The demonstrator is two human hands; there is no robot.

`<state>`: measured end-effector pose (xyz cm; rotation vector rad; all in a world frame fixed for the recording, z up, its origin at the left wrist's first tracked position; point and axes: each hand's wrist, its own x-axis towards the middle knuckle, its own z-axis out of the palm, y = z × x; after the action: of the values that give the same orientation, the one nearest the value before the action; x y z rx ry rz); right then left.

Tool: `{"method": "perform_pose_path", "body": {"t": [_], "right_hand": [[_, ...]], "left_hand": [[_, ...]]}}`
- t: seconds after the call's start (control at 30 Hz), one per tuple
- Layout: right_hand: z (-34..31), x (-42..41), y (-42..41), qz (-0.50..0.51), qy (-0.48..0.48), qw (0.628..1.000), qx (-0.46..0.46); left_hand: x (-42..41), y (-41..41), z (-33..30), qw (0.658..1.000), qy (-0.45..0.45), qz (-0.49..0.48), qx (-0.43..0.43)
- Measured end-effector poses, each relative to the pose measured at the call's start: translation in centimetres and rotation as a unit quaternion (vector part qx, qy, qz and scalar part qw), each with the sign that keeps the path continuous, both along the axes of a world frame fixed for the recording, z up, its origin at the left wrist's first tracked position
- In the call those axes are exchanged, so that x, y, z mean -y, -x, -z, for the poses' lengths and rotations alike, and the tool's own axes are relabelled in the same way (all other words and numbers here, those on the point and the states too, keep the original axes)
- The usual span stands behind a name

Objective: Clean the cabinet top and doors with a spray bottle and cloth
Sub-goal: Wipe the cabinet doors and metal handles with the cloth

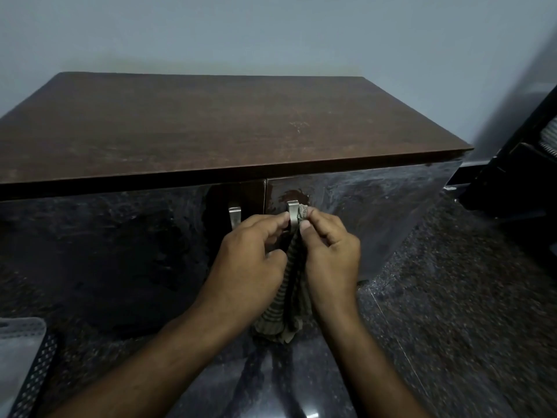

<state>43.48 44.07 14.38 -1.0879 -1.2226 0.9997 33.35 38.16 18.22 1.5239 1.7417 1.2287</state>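
Note:
A low cabinet with a brown wooden top [211, 122] and two glossy dark doors stands against the wall. The right door [376, 212] shows wet smears near its metal handle [292, 214]. A striped grey-brown cloth [286, 300] is threaded behind that handle and hangs down between my hands. My left hand [253, 254] holds the cloth at the handle's left side with curled fingers. My right hand [328, 248] pinches the cloth's upper end just right of the handle. The left door [105, 242] has its own handle [234, 217]. No spray bottle is in view.
Dark speckled stone floor [452, 312] spreads to the right and front. A black frame with a spring [518, 164] leans at the right edge. A grey and black perforated object [27, 357] lies at the lower left. A pale wall rises behind the cabinet.

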Motion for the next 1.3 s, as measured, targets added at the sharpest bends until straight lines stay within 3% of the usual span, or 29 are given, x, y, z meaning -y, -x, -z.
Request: {"method": "perform_pose_path", "body": {"t": [0.17, 0.33, 0.43, 0.5, 0.57, 0.7, 0.9, 1.07, 1.3], "right_hand": [[1.3, 0.9, -0.6, -0.078, 0.044, 0.995, 0.042], [-0.1, -0.9, -1.2, -0.125, 0.082, 0.988, -0.049], [0.9, -0.2, -1.3, -0.094, -0.018, 0.991, 0.091], [1.7, -0.2, -1.1, -0.05, -0.109, 0.97, 0.209], [1.8, -0.3, -0.7, -0.006, -0.153, 0.956, 0.248], [1.3, -0.2, -0.6, 0.008, -0.019, 0.992, 0.122], [3.1, 1.1, 0.9, 0.052, 0.095, 0.992, 0.059], [3.1, 1.5, 2.2, 0.104, 0.108, 0.988, -0.017], [1.7, 2.7, 1.8, 0.139, 0.014, 0.989, -0.042]], "left_hand": [[0.0, -0.1, -0.1, 0.999, -0.009, 0.003, -0.036], [-0.2, 0.0, -0.2, 0.998, -0.011, 0.01, -0.066], [-0.2, 0.0, -0.3, 0.997, -0.013, 0.017, -0.067], [-0.3, -0.1, -0.3, 0.998, -0.013, 0.02, -0.063], [-0.3, -0.1, -0.5, 0.998, -0.007, 0.024, -0.062], [-0.4, 0.0, -0.6, 0.997, -0.001, 0.03, -0.069], [-0.3, 0.3, -0.7, 0.997, 0.007, 0.044, -0.06], [-0.3, 0.7, -0.8, 0.998, 0.009, 0.049, -0.046], [-0.3, 1.2, -0.8, 0.998, 0.012, 0.034, -0.054]]}}
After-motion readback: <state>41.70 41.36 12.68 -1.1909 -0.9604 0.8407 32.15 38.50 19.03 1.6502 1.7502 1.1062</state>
